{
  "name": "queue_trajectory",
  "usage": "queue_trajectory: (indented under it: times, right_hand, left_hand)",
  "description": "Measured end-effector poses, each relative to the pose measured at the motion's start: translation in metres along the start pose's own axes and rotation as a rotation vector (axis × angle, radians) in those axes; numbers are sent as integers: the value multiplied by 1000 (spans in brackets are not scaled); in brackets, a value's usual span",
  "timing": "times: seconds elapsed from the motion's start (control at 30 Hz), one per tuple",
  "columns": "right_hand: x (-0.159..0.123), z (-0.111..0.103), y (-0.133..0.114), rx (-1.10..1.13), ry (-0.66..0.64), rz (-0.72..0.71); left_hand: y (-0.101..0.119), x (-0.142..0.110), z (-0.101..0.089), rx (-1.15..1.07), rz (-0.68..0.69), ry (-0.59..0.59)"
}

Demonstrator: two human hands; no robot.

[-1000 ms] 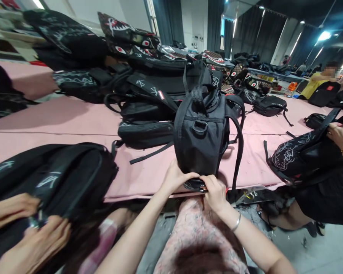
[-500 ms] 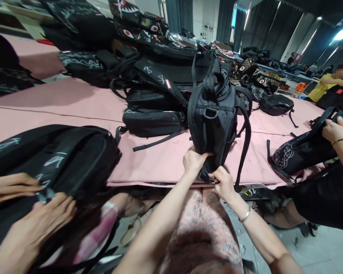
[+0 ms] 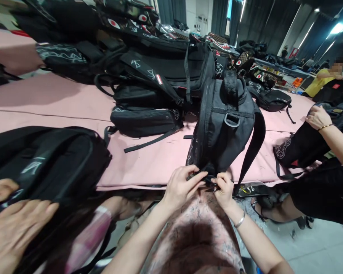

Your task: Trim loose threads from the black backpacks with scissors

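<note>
A black backpack (image 3: 231, 118) stands on the pink-covered table in front of me, its handle upward and a grey D-shaped ring on its side. My left hand (image 3: 183, 186) is closed on the backpack's lower edge, thumb and fingers pinching the dark fabric. Close beside it, my right hand (image 3: 224, 188) is also closed at the bottom corner. A small dark thing with a metallic glint shows between its fingertips, too small to name. The backpack's wide strap (image 3: 254, 144) hangs down past the right hand.
A pile of black backpacks (image 3: 148, 95) lies behind, on the pink table cover (image 3: 143, 163). On the left, a co-worker's hands (image 3: 23, 224) rest on another backpack (image 3: 54, 163). At the right, another person's hand (image 3: 320, 118) holds a black backpack (image 3: 300, 144).
My left hand has come down from the backpack's side to its lower edge, near my right hand. The backpack has turned and leans rightward. The right-side person's hand has shifted left.
</note>
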State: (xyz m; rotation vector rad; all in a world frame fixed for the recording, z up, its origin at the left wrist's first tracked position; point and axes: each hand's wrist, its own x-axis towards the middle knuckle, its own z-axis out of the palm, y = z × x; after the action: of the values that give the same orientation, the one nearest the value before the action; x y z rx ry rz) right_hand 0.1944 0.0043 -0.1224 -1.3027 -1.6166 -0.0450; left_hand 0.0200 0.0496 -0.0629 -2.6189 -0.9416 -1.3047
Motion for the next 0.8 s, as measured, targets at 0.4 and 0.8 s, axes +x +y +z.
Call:
queue_trajectory:
  times: [0.4, 0.8]
  right_hand:
    - [-4, 14, 2, -29, 101, -124]
    - [-4, 10, -1, 55, 75, -96]
  left_hand:
    - [-2, -20, 23, 64, -96, -17]
    - [3, -29, 28, 9, -184, 85]
